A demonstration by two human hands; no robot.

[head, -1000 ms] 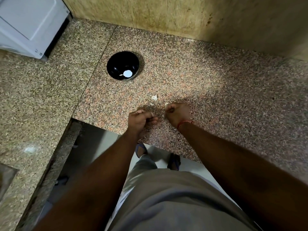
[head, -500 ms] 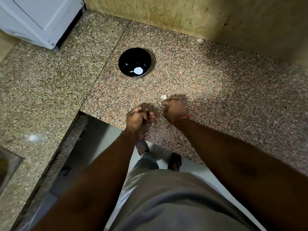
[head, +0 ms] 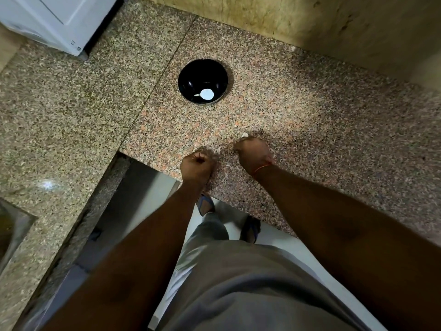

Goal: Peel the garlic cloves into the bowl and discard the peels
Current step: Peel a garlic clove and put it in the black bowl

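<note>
Peeling looks to be the step in hand, or perhaps the gathering of loose skins; the head view does not settle which. Both hands sit low over the near edge of the granite counter (head: 322, 120), close to each other but apart. The left hand (head: 197, 166) is balled into a fist with the knuckles up, and whether anything lies inside it cannot be told. The right hand (head: 253, 152) is curled as well, its fingertips pointed down at the stone, where a small pale scrap (head: 244, 134) shows just past them; it seems to touch or be pinched by the fingers, though the contact is too small to confirm. Another pale fleck (head: 218, 150), probably peel, lies on the counter between the two hands.

The black bowl (head: 202, 81) stands well beyond the hands, toward the wall, and holds one whitish round piece (head: 206, 94) with a smaller bit beside it, likely peeled garlic.

If a clove is in a fist, the next move calls for stripping off its skin and reaching forward to drop it in the bowl; the scraps must then be picked up from the speckled stone, where they are easy to miss.

No bin or other place for peels appears. A white appliance (head: 55, 17) is cut off at the upper left.
</note>
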